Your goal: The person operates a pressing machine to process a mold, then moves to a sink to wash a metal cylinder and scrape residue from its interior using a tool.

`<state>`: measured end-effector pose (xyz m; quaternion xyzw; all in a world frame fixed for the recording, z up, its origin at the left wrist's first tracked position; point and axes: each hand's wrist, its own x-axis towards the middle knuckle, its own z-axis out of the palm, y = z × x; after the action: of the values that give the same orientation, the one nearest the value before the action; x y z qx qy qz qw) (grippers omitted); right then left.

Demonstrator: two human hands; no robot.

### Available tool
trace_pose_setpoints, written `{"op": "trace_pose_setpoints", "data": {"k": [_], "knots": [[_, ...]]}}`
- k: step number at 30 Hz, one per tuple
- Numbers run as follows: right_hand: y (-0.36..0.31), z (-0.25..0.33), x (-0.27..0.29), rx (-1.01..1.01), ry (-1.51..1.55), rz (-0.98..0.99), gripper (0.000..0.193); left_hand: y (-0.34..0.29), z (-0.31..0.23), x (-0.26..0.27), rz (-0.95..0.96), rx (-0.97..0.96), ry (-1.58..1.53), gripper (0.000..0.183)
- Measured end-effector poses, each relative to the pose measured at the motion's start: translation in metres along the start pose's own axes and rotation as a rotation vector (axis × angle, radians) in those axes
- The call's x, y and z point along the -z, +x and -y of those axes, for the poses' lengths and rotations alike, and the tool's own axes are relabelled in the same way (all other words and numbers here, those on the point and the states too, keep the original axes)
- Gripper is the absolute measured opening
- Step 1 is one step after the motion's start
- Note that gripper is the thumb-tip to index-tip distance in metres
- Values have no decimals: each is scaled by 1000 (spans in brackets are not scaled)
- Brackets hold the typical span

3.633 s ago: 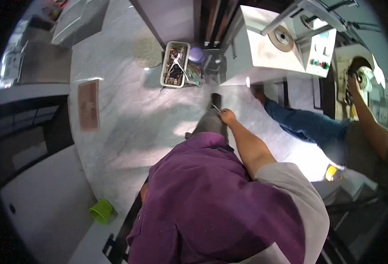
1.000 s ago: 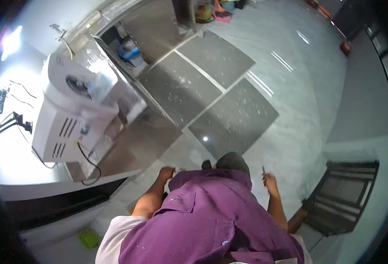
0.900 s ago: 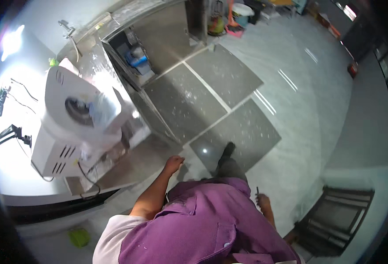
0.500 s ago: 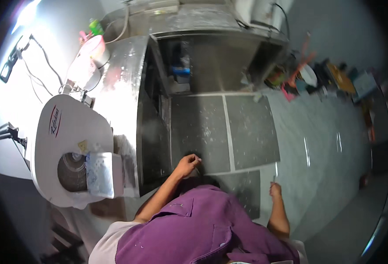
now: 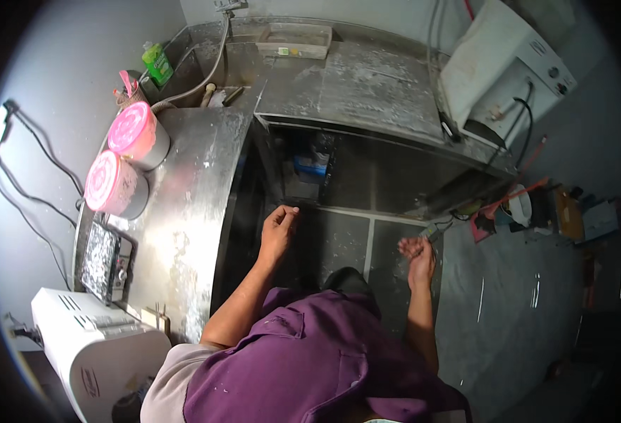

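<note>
My left hand (image 5: 279,229) is raised in front of the counter corner, its fingers curled and thumb pressed to them; anything between them is too small to make out. Over the floor to the right, my right hand (image 5: 417,259) has its palm turned up. Its fingers are loosely bent and apart, and no object shows in it. Neither hand touches the metal counter (image 5: 205,151). I wear a purple apron (image 5: 289,374).
Two pink-lidded tubs (image 5: 117,185) stand on the left counter, near a white machine (image 5: 102,352) and a small dark-topped device (image 5: 106,261). Behind are a sink with a hose (image 5: 215,67), a green bottle (image 5: 157,65) and a shallow tray (image 5: 294,41). A white appliance (image 5: 494,77) stands at the right.
I have moved forward toward the back counter, and the white machine now sits lower left. My right hand has risen, turned palm up and loosened; my left hand stays curled.
</note>
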<state>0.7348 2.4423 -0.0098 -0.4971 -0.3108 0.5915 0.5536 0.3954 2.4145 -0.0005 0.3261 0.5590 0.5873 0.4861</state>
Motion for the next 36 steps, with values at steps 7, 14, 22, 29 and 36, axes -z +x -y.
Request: {"op": "trace_pose_setpoints", "data": {"k": [7, 14, 22, 29, 36], "knots": [[216, 71, -207, 250, -15, 419, 52, 118, -38, 18, -134, -41, 16, 20], [408, 84, -530, 229, 23, 943, 54, 181, -78, 58, -559, -55, 39, 18], [516, 76, -812, 303, -628, 764, 51, 206, -111, 85, -948, -163, -31, 16], [617, -9, -835, 872, -277, 769, 34, 262, -131, 105, -941, -138, -25, 19], [539, 30, -773, 859, -711, 906, 32, 320, -132, 142, -744, -100, -85, 18]]}}
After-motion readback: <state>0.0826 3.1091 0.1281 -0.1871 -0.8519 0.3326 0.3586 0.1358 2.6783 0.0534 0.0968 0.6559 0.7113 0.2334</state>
